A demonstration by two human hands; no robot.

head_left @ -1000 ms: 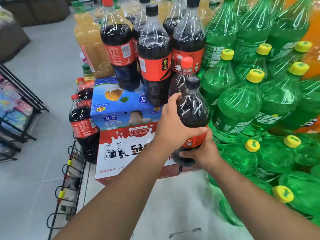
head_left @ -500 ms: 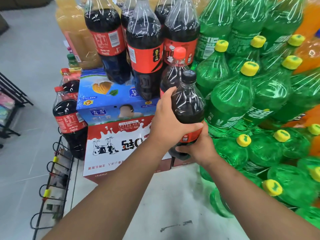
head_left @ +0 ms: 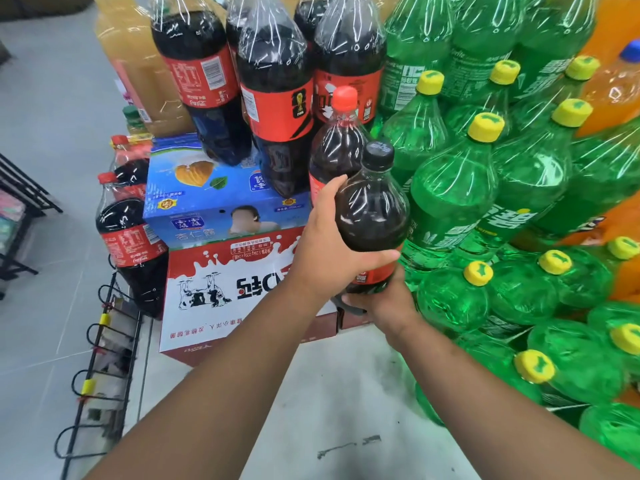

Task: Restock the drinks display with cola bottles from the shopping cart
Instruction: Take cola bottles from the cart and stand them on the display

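Item: black-capped cola bottle [head_left: 372,209], gripped at side by left hand [head_left: 325,251], base cupped by right hand [head_left: 384,299] (placement step). Next, likely: lowering upright beside red-capped bottle [head_left: 337,147].

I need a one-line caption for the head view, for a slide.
Left hand and right hand hold a black-capped cola bottle beside a red-capped bottle and green bottles.

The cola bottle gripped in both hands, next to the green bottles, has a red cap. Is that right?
Only the cap is wrong. In the head view, the cola bottle gripped by the left hand and right hand, next to the green bottles, has a black cap; the red cap belongs to the bottle behind it.
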